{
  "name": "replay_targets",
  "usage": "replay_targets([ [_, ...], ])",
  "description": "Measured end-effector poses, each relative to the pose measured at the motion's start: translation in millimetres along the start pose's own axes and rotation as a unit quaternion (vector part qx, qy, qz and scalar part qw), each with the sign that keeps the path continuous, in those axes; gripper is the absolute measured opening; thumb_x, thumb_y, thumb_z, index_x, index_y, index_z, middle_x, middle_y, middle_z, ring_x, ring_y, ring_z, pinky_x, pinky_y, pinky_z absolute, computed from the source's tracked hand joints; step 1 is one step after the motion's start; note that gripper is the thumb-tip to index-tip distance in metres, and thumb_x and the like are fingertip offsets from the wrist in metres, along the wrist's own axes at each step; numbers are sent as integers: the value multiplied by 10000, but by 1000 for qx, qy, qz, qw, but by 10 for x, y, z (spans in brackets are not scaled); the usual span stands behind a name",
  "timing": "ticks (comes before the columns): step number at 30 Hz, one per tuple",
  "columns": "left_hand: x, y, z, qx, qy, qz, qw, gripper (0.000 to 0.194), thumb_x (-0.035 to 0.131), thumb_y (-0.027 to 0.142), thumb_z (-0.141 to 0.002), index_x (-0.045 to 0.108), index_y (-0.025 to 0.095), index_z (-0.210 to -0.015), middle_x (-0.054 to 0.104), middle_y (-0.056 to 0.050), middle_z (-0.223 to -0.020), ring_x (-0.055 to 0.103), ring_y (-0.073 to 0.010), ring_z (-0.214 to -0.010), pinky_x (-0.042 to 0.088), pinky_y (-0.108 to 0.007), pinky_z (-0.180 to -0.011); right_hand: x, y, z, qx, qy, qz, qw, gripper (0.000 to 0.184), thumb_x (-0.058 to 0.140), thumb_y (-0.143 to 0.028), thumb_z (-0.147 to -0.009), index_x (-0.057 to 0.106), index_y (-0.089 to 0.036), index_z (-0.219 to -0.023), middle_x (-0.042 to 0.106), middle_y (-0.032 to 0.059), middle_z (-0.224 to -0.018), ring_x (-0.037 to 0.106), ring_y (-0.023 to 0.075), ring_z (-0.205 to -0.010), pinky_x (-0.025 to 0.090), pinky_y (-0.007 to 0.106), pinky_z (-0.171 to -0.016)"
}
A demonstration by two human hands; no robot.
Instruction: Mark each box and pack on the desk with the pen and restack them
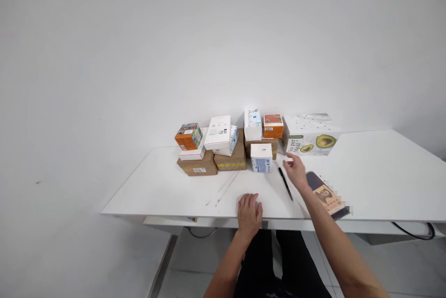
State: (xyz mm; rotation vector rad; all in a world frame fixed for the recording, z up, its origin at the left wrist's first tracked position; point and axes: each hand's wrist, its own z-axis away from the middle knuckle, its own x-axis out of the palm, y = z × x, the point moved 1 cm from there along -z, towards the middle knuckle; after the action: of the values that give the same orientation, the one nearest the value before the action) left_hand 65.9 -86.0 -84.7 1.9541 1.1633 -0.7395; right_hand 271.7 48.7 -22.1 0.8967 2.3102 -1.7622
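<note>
My left hand (249, 213) rests at the table's front edge with its fingers lying flat and nothing in it. My right hand (295, 170) is between the black pen (285, 184) and the white avocado box (311, 135), its fingers apart and slightly bent, holding nothing that I can see. To its left a white tissue pack (261, 158) stands on the table. Beneath my right forearm lies a dark, flat item (325, 193) with a picture on it, partly blurred out.
Cardboard boxes (198, 166) along the wall carry an orange box (189, 136), a white box (218, 132), a blue-white tissue pack (252, 124) and an orange-red box (273, 126). The white table (167, 191) has dark scuff marks. A black cable (414, 236) hangs below its edge.
</note>
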Motion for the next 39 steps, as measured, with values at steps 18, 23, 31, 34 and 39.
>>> replay_targets([
  [18, -37, 322, -269, 13, -33, 217, 976, 397, 519, 248, -847, 529, 204, -1242, 607, -102, -1184, 555, -235, -1128, 475, -438, -971, -1233, 388, -681, 66, 145, 109, 981, 540, 485, -565, -794, 564, -250, -1226, 461, 126, -1206, 461, 273, -1134, 391, 436, -928],
  [23, 324, 707, -999, -131, -128, 435, 882, 630, 520, 413, -866, 314, 195, -1419, 348, -149, -1475, 416, -275, -1310, 354, -469, -1077, -1250, 435, -323, 30, 201, 75, 976, 540, 524, -528, -784, 561, -172, -1189, 518, 140, -1160, 504, 257, -1027, 412, 433, -894],
  [31, 555, 1149, -1536, -168, -164, 547, 804, 660, 552, 504, -829, 365, 213, -1391, 320, -99, -1500, 263, -278, -1395, 208, -444, -1149, -1466, 373, -42, 140, 190, -74, 969, 589, 664, -495, -678, 607, -150, -1152, 592, 116, -1130, 585, 246, -985, 477, 412, -882],
  [34, 265, 1304, -1353, -115, -141, 523, 832, 665, 515, 483, -857, 298, 210, -1424, 302, -114, -1503, 272, -278, -1388, 219, -460, -1142, -1675, 173, 115, 140, 224, -110, 958, 593, 683, -489, -670, 611, -176, -1169, 614, 99, -1135, 604, 262, -1006, 494, 427, -888],
  [39, -556, 1417, -934, 31, -65, 412, 908, 674, 504, 399, -872, 209, 239, -1456, 354, -122, -1461, 315, -307, -1346, 276, -535, -1100, -1949, -331, 701, 31, 311, -153, 938, 548, 677, -439, -714, 584, -271, -1227, 638, 87, -1167, 569, 379, -1119, 429, 583, -974],
])
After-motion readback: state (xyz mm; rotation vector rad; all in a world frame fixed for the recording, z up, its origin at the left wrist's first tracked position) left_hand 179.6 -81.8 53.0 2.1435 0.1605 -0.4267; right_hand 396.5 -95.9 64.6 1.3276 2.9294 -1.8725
